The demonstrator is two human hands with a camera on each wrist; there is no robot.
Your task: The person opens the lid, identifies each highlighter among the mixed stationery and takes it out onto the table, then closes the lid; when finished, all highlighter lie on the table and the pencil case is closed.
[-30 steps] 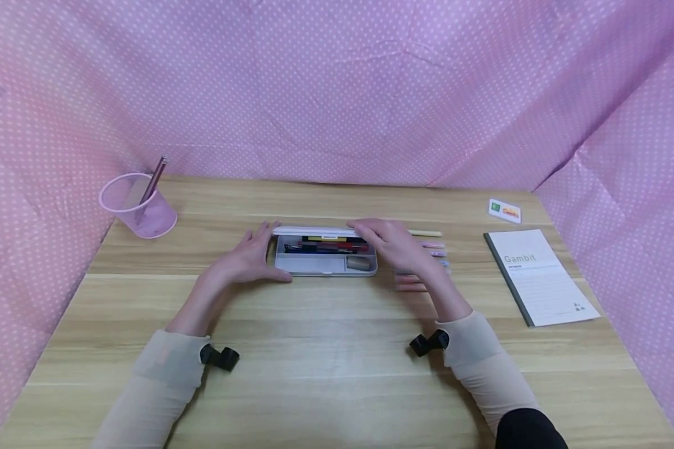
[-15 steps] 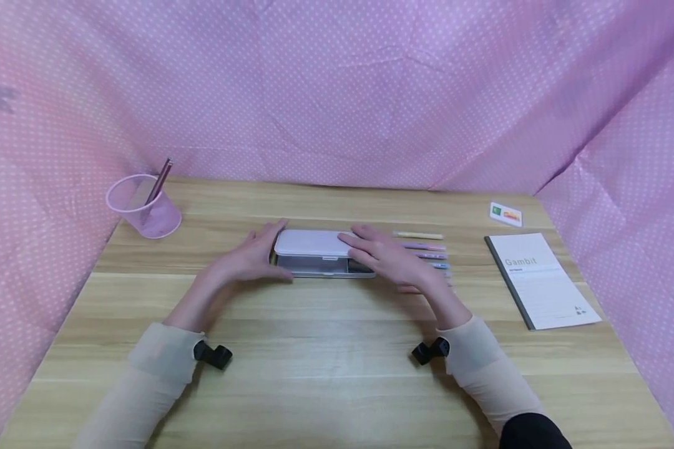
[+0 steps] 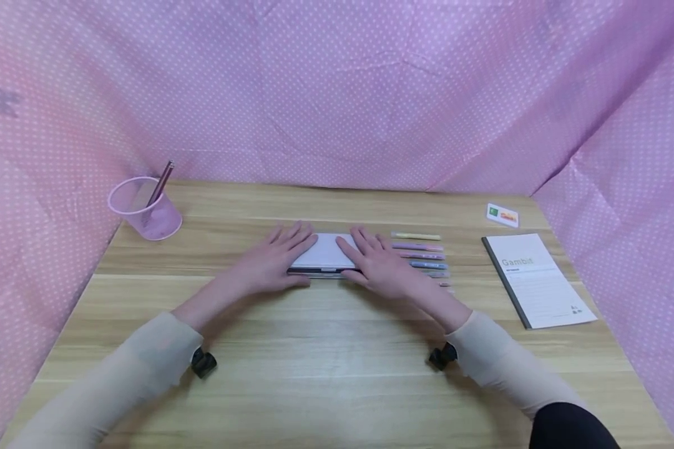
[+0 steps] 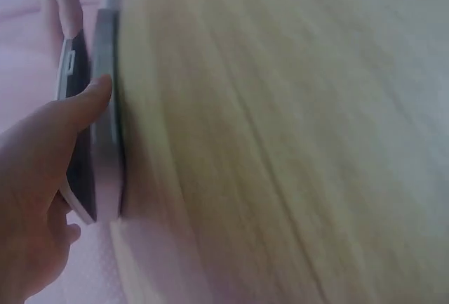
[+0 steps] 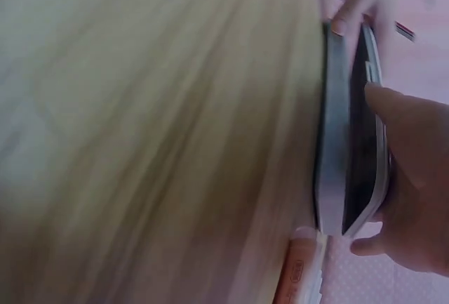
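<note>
A white pencil case (image 3: 327, 251) lies at the middle of the table, its lid lowered but with a dark gap along the front edge. My left hand (image 3: 272, 263) lies over the left end, fingers spread and straight on the lid. In the left wrist view its thumb (image 4: 92, 104) reaches across to the case's lower part (image 4: 106, 163). Over the right end, my right hand (image 3: 383, 265) spreads its fingers on the lid too. In the right wrist view the right thumb (image 5: 386, 100) touches the lid's front rim near the clasp. The case's contents are hidden.
Right of the case lies a row of several coloured pens (image 3: 418, 247), partly under the right hand. A notebook (image 3: 539, 280) and a small white card-like item (image 3: 502, 215) lie farther right. At far left stands a pink cup (image 3: 146, 209) holding dark pencils (image 3: 160, 184).
The lid has swung down toward me and now covers the inside of the pencil case. Both hands have moved inward from the case's ends onto its lid.
</note>
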